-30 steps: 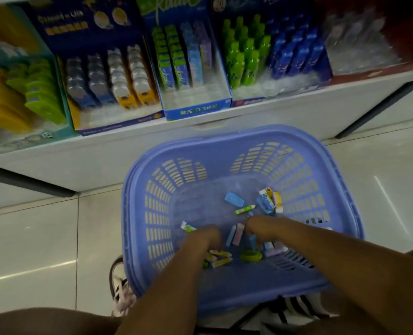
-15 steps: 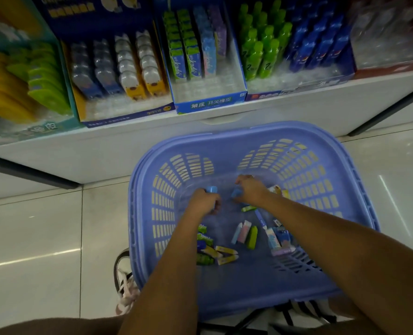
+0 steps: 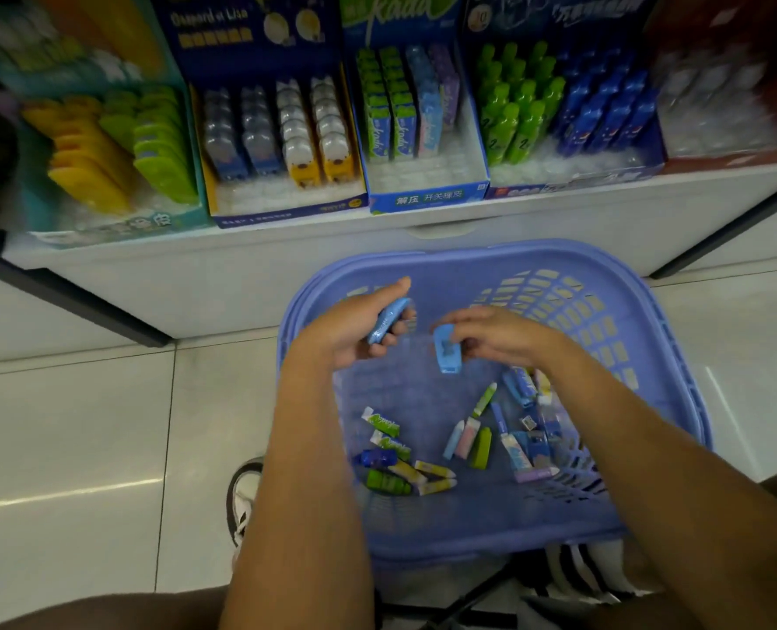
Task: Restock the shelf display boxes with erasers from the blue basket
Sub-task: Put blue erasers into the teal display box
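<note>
Hands (image 3: 355,329) (image 3: 500,334) higher, with blue erasers (image 3: 389,321) (image 3: 445,352)

Both arms reach forward, side by side. The left hand (image 3: 355,327), palm up, curls round a blue eraser (image 3: 389,321); the right hand (image 3: 498,334) pinches a light-blue eraser (image 3: 446,352).

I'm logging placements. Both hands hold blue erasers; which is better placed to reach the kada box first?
Likely the left hand: its blue eraser sits higher, closer to the kada box and almost under it. The right hand holds its light-blue eraser lower, over the blue basket.
</note>
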{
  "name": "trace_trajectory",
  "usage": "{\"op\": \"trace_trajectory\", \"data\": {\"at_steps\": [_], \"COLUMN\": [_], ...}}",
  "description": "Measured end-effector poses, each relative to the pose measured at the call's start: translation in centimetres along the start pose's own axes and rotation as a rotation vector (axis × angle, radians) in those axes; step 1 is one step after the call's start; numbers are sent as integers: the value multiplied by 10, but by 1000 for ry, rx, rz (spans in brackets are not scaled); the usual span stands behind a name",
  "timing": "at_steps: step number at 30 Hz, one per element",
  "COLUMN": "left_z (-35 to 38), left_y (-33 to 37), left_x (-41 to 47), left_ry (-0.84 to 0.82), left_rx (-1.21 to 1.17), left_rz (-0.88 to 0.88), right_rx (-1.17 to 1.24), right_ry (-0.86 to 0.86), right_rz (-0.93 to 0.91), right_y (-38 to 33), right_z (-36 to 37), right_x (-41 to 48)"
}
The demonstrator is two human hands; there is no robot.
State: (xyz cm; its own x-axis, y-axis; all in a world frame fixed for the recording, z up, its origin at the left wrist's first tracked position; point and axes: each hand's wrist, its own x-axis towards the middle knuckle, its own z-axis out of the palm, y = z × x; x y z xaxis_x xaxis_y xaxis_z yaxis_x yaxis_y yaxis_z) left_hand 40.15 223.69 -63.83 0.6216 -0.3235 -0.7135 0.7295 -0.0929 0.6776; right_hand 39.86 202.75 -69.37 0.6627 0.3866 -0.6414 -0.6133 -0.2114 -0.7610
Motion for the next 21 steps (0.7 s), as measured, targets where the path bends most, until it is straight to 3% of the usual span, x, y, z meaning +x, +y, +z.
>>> {"op": "trace_trajectory", "data": {"at_steps": [4,9,16,21], "left_z": [-22,-58,-90,-119], "left_y": [26,45,43,34], "left_x": [-45,-100,-135,-143], "left_ry": [88,290,409,477], "left_rx": [-7,-196,-122,-347], "left_rz": [243,566,678,751], "right_rx": [-55,-149,-282,-403], "right_ry": [-71,38,302,-109], "right_rz": [-235,-540,-779,-670], "right_y": [-69,-136,-205,-239], "right_z": [28,74,159,197], "right_x": [-28,-44,-20,-11]}}
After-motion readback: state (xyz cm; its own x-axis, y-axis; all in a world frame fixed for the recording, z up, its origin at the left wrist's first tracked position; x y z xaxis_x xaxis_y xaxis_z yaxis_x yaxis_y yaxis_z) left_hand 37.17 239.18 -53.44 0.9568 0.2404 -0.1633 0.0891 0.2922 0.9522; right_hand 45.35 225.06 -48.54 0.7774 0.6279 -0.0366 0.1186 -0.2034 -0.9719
